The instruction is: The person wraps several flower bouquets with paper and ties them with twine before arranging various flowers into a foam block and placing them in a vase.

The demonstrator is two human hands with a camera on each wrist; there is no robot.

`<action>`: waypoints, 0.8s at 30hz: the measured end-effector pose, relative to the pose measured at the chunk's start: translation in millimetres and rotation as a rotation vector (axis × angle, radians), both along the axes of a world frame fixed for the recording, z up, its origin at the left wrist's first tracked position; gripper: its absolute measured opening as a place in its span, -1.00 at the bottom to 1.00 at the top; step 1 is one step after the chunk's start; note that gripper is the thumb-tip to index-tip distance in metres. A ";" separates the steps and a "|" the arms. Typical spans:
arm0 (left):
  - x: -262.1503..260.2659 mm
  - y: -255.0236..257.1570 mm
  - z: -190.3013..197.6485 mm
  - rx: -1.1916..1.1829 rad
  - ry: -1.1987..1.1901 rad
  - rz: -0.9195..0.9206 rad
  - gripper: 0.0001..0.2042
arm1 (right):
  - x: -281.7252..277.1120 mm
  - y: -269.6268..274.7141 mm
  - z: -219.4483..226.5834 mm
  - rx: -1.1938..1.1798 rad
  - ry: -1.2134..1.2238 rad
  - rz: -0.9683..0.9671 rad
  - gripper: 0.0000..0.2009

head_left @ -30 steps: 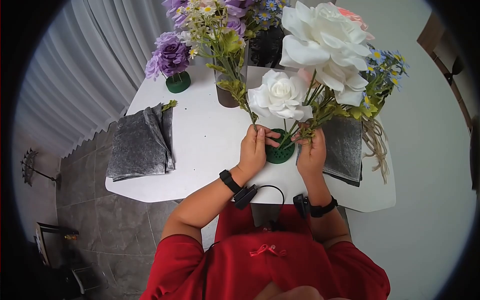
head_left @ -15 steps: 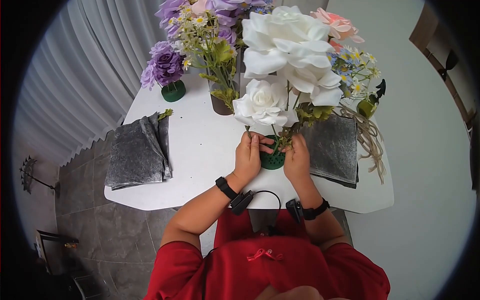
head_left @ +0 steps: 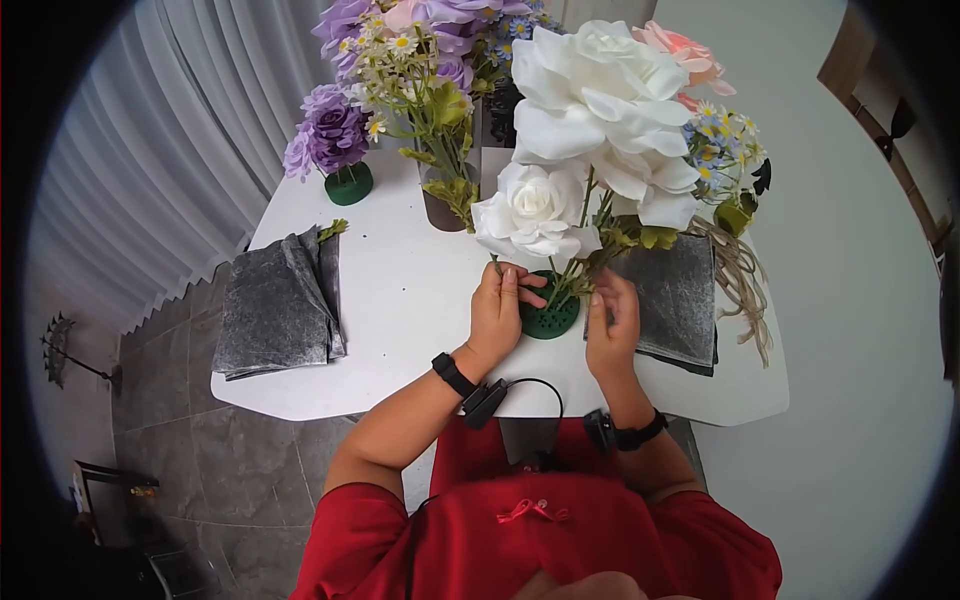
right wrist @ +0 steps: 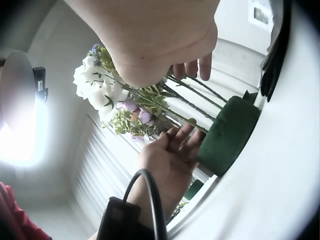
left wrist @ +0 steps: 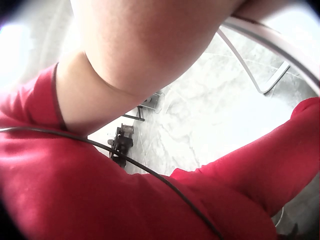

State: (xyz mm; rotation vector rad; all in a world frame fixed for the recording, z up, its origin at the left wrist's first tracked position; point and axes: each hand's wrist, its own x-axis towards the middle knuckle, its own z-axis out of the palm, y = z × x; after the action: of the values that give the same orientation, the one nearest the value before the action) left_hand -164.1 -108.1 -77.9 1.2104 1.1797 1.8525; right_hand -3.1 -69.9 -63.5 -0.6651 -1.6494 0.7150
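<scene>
A round green floral foam block (head_left: pixel 546 324) with holes in its top stands on the table between the hands. Several stems (right wrist: pixel 192 104) rise from it; the big white roses (head_left: pixel 605 95) and a smaller white rose (head_left: pixel 540 212) are above it. At the foam's left side, the left hand (head_left: pixel 496 312) pinches a leafy flower stem (head_left: pixel 496 264) between thumb and fingers, its other fingertips close to the planted stems. The right hand (head_left: pixel 613 325) is at the foam's right, fingers loosely bent beside the leaves, holding nothing visible. The left wrist view shows only forearm and clothing.
Dark grey wrapping sheets (head_left: pixel 275 305) lie at the left, and another stack (head_left: pixel 670 295) at the right beside tan raffia strands (head_left: pixel 745 290). A vase of flowers (head_left: pixel 445 205) and purple roses in a green foam base (head_left: pixel 348 185) stand behind. A cable (right wrist: pixel 159 210) runs from the left wrist.
The right hand has moved from among the stems and leaves to the right, its fingers now loosened. The left hand stays by the foam. The white roses have shifted slightly with the camera.
</scene>
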 end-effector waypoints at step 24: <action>1.0 -4.2 8.1 -0.118 0.145 0.039 -0.72 | -3.9 -11.3 16.6 -0.085 0.235 0.123 -0.89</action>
State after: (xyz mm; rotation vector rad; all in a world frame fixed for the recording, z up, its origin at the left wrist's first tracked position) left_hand -163.1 -112.3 -69.8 1.2807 1.3799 1.7207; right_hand -7.0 -81.2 -46.8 -0.5203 -1.4580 0.9209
